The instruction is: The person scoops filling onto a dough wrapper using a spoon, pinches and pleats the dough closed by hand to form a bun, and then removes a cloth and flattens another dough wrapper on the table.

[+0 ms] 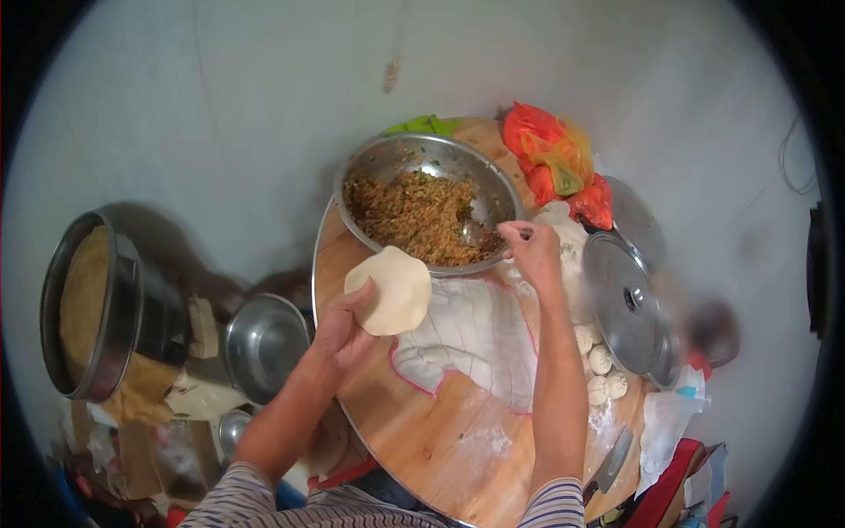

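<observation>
- The bench (422, 409), a round wooden top, carries the work; loose flour near its front edge could make something slide if set down there.
- The cloth (480, 339) lies rumpled across the middle of the bench; a sleeve or wrist catching a fold could drag it.
- The steel bowl (453, 151) sits at the far left edge, filling (409, 207) inside; a hard push outward could tip it.
- The metal lid (616, 304) is by the right edge, just beside the pale buns (600, 361); if it slips, it may squash them.
- The right hand (537, 253) is closed on a thin dark handle (525, 233) at the bowl's right rim; a jerky lift could scatter filling.
- The left hand (343, 327) grips the dough round (396, 295) by its lower left edge, thumb on top, just in front of the bowl. Most of the round is unsupported, so it could sag, stretch or tear, particularly under a heavy load.
- The knife (613, 458) lies near the front right edge; a careless forearm could brush its blade or knock it off.
</observation>
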{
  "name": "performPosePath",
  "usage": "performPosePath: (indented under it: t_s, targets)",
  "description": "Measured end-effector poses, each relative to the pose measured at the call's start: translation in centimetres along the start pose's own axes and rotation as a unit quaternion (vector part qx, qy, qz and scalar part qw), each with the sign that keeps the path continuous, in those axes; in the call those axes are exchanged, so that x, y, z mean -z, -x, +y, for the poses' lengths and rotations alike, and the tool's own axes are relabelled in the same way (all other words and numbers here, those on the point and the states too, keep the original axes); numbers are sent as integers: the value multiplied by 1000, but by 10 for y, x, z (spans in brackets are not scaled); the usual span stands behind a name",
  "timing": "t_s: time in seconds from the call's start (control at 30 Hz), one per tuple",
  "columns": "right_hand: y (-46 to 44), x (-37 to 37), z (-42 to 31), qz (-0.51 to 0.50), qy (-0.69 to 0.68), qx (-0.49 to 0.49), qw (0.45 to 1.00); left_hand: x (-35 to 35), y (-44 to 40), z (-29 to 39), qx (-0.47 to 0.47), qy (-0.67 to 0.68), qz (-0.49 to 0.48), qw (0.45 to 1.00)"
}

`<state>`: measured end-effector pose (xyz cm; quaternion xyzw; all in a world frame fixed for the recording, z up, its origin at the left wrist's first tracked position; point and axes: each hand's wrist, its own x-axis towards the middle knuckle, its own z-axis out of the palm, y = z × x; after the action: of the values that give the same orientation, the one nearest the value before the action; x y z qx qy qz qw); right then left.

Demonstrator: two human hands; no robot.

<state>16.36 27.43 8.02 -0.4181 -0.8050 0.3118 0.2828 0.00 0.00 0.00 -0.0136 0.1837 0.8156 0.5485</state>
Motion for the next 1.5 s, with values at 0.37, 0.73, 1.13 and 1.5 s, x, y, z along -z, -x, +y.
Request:
performPosePath:
  t_s: [0.37,0.73,1.13,1.5]
  targets:
    - [-104,-44,26,98,175,261,944,-7,-47,14,4,13,-104,995]
    - [-117,-46,37,-45,245,267,931,-3,-54,14,-20,-24,-78,996]
    - [-43,18,-2,-129,83,37,987,-19,-47,9,-9,-35,-53,998]
    - [-28,47,22,-82,-228,-113,964,-42,-39,3,1,-62,-14,998]
